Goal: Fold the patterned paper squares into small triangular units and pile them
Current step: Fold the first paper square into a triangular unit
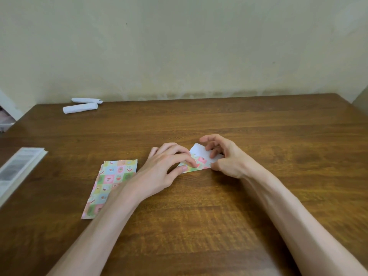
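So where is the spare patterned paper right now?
In the head view, the patterned paper sheets lie flat on the table, left of centre, partly under the left forearm, between the book and the left hand pinching the small piece.

a single head view looks forward and down, fairly close, over the table point(199, 226).

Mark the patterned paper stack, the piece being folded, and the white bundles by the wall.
patterned paper stack point(113, 176), head view, middle of the top sheet.
piece being folded point(198, 151), head view, its white upturned side.
white bundles point(80, 107), head view, the nearer bundle's middle.
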Available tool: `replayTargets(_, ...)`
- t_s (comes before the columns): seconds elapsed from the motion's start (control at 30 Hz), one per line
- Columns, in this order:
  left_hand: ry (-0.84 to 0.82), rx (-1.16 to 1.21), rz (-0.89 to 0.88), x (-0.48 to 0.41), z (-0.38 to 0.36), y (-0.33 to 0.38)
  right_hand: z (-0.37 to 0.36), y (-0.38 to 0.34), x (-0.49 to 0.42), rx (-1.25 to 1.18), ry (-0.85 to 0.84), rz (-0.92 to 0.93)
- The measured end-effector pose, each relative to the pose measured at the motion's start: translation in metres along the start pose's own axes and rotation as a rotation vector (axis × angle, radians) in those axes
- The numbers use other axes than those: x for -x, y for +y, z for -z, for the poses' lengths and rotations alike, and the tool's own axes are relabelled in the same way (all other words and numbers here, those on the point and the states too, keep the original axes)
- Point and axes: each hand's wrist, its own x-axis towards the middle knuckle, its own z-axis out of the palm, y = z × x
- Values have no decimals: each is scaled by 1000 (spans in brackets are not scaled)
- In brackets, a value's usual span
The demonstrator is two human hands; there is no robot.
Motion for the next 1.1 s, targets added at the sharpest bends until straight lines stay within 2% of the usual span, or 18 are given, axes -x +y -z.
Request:
replayTargets(0.33, -26, -42, -43, 1, -4, 2, 5, 3, 1, -32, 9, 3)
replayTargets(0.43, -45, -69, -47, 1, -5, 4, 10, 4, 6, -231, 169, -22)
replayTargets(0.5, -63, -94, -41, 0, -5, 7, 15, 5, 9, -134, 283, 40)
replayTargets(0.53, -75, -105, -34, -1, -6, 7, 17, 5, 9, -31, 286, 75)
replayTargets(0.63, -94, -133, -21, 0, -6, 8, 14, 8, 10, 193, 159, 148)
replayTargets(0.73, -93, -120, -15, 1, -3, 11, 11, 11, 13, 309, 70, 145)
replayTargets(1.1, -27, -69, -4, 1, 1, -2, 21, 20, 12, 284, -20, 128)
